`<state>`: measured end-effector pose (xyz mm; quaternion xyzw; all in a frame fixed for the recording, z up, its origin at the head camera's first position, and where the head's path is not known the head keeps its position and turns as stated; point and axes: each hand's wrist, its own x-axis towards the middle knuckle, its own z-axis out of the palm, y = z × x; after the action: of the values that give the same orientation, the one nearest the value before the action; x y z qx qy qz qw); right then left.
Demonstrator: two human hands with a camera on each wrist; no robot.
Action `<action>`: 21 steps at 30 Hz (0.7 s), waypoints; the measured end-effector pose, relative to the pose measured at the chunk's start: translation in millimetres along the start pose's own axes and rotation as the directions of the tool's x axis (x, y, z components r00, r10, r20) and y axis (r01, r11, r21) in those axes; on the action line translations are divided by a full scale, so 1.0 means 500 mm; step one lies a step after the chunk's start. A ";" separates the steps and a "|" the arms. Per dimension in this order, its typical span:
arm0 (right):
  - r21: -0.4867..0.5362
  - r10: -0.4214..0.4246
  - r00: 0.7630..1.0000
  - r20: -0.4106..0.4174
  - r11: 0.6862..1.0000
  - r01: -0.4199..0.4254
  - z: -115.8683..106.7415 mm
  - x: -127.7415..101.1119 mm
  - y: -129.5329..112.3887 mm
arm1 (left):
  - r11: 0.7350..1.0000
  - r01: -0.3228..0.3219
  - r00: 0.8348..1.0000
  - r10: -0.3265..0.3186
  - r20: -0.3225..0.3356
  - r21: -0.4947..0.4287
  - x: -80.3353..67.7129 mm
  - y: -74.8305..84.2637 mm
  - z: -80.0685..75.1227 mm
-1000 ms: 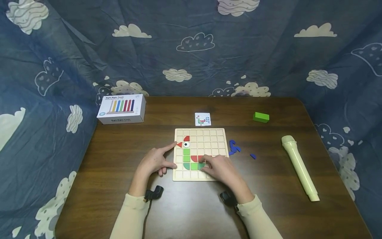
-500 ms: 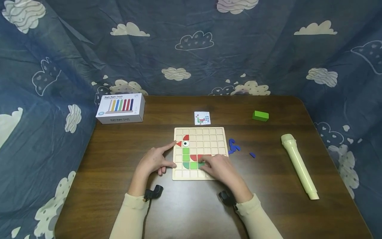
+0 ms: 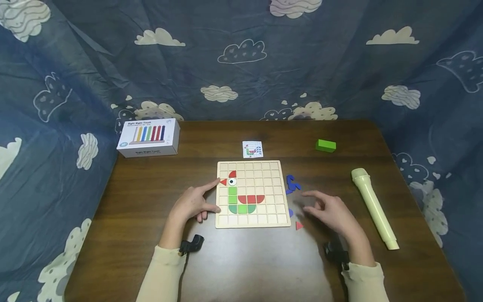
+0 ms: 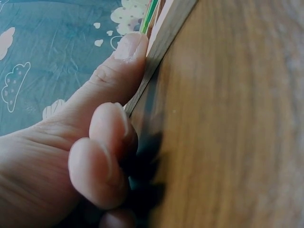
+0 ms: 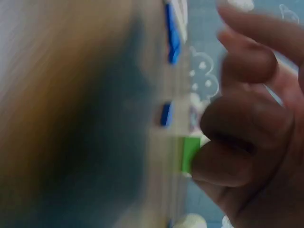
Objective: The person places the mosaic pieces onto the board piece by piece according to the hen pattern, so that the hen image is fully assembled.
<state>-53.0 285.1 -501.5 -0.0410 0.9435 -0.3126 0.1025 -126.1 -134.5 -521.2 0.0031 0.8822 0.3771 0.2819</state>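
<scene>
A pale wooden grid board [image 3: 277, 167] lies mid-table with red, green and white pieces set in its left half. My left hand [image 3: 209, 196] rests against the board's left edge, index finger stretched toward a red triangle piece [image 3: 223, 182]. In the left wrist view the thumb [image 4: 121, 66] presses the board's rim [image 4: 166, 28] while the other fingers [image 4: 102, 152] curl on the table. To the right of the board my right hand [image 3: 307, 203] hovers with fingers loosely spread, holding nothing. Loose blue pieces [image 3: 291, 183] and a loose red triangle [image 3: 299, 226] lie near it. The right wrist view is blurred, showing blue pieces [image 5: 172, 38].
A small pattern card [image 3: 252, 149] lies behind the board. A white box [image 3: 148, 137] stands at the back left and a green block [image 3: 325, 145] at the back right. A cream toy microphone [image 3: 373, 207] lies along the right side. Cloud-print blue cloth surrounds the table.
My right hand has left the board's lower middle and swung right over the table, uncovering the red and green pieces. The left hand has stayed at the board's left edge.
</scene>
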 end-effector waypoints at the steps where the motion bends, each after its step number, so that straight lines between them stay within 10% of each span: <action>1: 0.013 -0.004 0.999 0.040 1.000 0.003 0.001 -0.009 0.008 | 1.000 0.001 1.000 -0.001 -0.002 0.001 -0.001 -0.002 0.000; 6: 0.016 -0.068 0.986 0.151 0.998 0.067 0.026 -0.035 0.020 | 1.000 0.005 1.000 -0.005 -0.006 -0.011 -0.003 -0.004 -0.002; 21: -0.087 -0.124 0.987 0.098 0.987 0.133 0.055 -0.029 0.005 | 1.000 0.003 1.000 -0.003 -0.005 -0.011 0.000 -0.001 0.000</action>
<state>-32.8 273.2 -522.2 -0.1211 0.9466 -0.2718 0.1237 -126.0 -134.7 -521.4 -0.0005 0.8809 0.3815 0.2802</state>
